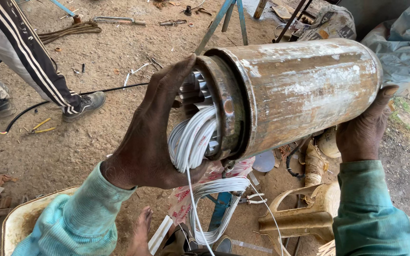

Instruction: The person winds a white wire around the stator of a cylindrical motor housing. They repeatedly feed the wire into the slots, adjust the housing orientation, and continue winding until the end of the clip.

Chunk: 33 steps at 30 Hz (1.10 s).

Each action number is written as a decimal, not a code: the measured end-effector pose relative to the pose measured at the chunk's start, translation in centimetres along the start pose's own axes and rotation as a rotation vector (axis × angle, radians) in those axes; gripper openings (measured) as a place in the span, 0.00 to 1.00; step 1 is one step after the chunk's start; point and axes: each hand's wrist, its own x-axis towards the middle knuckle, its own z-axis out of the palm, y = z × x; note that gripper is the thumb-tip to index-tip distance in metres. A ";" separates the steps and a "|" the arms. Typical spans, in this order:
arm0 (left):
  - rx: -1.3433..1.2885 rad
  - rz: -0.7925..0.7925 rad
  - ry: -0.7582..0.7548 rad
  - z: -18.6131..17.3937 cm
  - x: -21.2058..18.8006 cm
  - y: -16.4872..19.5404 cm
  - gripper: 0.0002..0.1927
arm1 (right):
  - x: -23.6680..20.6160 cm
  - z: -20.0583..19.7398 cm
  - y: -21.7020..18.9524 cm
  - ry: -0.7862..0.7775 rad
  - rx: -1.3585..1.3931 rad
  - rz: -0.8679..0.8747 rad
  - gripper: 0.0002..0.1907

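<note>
A: Where does the left hand [155,137] sit?

B: Fingers curled over the open mouth of the rusty metal cylinder [290,92], pressing on the white wire coil [193,137], likely steadying it.

A: The right hand [364,130]?

B: Fingers cup the far end, bearing its weight.

A: Any packaging?

B: A red-and-white printed bag [183,201] lies below the left fingers.

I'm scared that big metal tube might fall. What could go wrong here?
The rusty metal cylinder is held up only by the left hand at its open end and the right hand at the far end. If either slips, it could drop towards the bare foot below. The white wires under the left hand could perhaps get pinched or scraped on the metal rim.
</note>
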 end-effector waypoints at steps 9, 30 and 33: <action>0.018 0.078 -0.012 -0.3 0.0 -0.8 0.69 | 0.4 -0.2 0.7 -0.036 -0.053 -0.042 0.48; -0.119 0.043 0.071 -0.1 -0.5 -1.9 0.65 | 0.1 2.5 -0.6 -0.034 -0.142 0.033 0.51; -0.093 0.063 0.076 -0.3 -0.3 -1.7 0.67 | 0.4 1.9 -0.3 -0.030 -0.087 0.037 0.49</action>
